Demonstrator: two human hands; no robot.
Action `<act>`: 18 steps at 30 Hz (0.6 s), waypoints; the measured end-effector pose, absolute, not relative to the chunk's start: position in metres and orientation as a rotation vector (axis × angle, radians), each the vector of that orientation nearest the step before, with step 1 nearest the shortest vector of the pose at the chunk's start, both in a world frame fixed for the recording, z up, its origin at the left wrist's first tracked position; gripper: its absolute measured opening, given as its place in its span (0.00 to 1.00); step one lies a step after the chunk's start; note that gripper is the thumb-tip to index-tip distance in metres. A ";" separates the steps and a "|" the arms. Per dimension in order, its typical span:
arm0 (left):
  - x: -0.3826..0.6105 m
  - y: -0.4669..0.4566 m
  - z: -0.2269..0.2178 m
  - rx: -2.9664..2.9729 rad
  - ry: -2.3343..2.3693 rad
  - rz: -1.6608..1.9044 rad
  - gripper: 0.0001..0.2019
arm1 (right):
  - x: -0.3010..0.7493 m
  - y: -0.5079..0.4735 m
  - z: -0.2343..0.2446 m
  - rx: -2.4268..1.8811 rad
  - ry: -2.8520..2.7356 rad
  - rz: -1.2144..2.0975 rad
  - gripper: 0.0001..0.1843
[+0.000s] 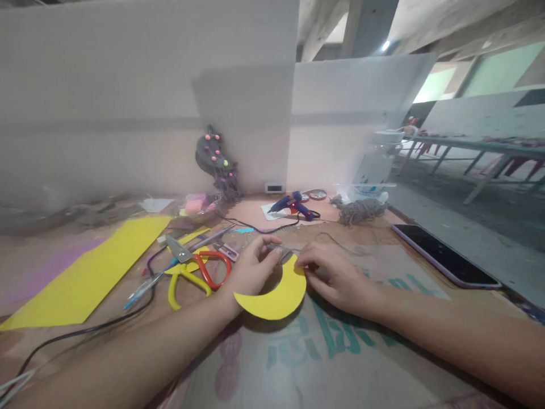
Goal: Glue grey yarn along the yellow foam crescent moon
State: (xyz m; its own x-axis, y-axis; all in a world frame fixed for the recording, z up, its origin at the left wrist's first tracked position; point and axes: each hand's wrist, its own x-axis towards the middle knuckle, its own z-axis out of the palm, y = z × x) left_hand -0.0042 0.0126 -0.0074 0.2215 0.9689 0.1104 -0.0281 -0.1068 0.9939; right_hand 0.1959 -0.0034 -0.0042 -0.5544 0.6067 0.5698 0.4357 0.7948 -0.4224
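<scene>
A yellow paper crescent is held up above the table, its open side facing up and left. My right hand pinches its right edge near the upper tip, fingers closed. My left hand is at the same upper end, with thumb and fingers closed around grey yarn there. How the yarn lies against the tip is partly hidden by my fingers. A loose grey strand trails on the table behind my right hand.
Left of my hands lie red-handled scissors, a yellow-handled tool and a yellow sheet. Behind are a blue glue gun with a black cord, a grey yarn bundle and a grey crescent with pompoms. A phone lies right.
</scene>
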 end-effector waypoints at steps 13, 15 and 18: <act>-0.009 0.014 -0.017 1.602 1.018 1.125 0.11 | 0.192 0.003 0.001 -1.234 -1.874 0.961 0.14; -0.008 0.014 -0.015 1.576 1.040 1.136 0.11 | 0.193 0.001 0.004 -1.243 -1.889 0.768 0.13; -0.008 0.013 -0.011 1.531 1.081 1.134 0.11 | 0.195 -0.003 0.009 -1.160 -1.909 0.510 0.12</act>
